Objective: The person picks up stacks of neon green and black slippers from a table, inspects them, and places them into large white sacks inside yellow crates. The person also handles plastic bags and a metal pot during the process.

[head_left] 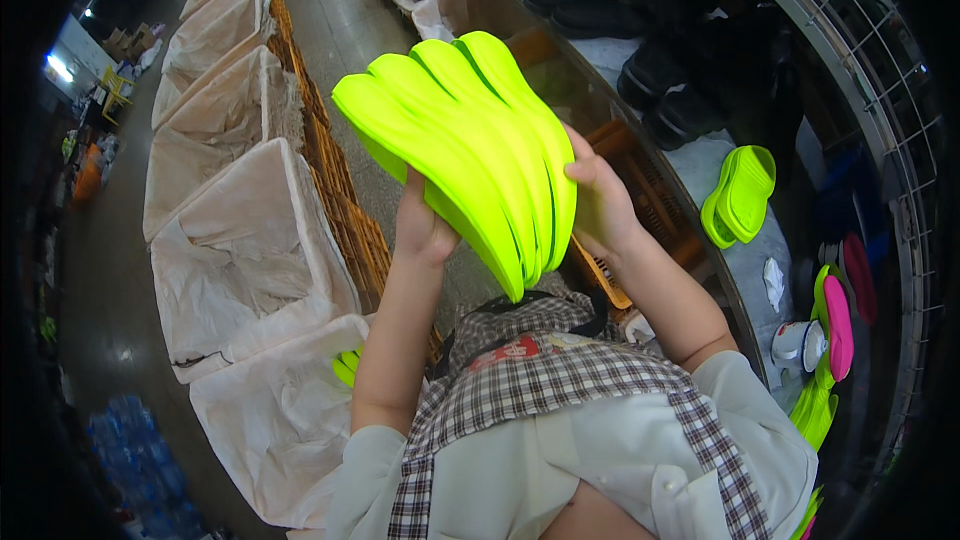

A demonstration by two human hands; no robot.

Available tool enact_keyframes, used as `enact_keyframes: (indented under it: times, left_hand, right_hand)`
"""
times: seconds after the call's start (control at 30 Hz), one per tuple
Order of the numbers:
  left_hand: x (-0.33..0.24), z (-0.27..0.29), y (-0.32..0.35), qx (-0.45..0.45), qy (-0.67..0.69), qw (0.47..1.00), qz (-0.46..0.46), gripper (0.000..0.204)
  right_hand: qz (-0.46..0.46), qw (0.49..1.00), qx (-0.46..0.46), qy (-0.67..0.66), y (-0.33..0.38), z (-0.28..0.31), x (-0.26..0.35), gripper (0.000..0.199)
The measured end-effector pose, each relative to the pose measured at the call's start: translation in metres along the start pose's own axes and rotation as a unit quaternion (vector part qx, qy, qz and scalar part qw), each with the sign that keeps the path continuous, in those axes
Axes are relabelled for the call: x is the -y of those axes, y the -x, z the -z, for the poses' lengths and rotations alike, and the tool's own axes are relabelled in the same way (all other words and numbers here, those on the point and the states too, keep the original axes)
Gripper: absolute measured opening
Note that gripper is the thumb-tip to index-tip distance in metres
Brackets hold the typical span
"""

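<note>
Both my hands hold up a fanned stack of several neon yellow-green shoe soles (470,145) in front of me. My left hand (420,225) grips the stack from underneath at its left side. My right hand (598,202) clasps the right edge, thumb on the front sole. The soles overlap one another, toes pointing up and to the left. Below them are my checked apron and pale sleeves.
A row of wicker baskets lined with white cloth (245,240) runs along the left, one showing a bit of neon sole (345,365). On the right a bench holds a pair of neon clogs (740,195), black shoes (680,90), pink and green soles (835,330), beside a wire rack (880,90).
</note>
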State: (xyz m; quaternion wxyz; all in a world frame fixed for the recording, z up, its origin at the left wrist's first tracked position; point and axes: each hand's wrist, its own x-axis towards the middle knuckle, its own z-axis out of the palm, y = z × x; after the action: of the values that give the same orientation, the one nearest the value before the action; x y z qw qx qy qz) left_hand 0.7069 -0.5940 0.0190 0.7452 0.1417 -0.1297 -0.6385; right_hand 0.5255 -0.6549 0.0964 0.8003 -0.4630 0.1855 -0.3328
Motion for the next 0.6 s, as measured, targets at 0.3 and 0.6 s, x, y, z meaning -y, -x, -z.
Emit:
enact_keyframes:
  times: [0.3, 0.6]
  left_hand:
    - [-0.002, 0.010, 0.006, 0.083, -0.040, 0.995, -0.036, 0.058]
    - [-0.009, 0.009, -0.005, 0.051, -0.036, 0.998, -0.012, 0.063]
  right_hand:
    - [0.037, 0.992, 0.015, 0.119, 0.017, -0.001, -0.001, 0.071]
    - [0.052, 0.991, 0.022, 0.123, 0.021, 0.006, -0.003, 0.076]
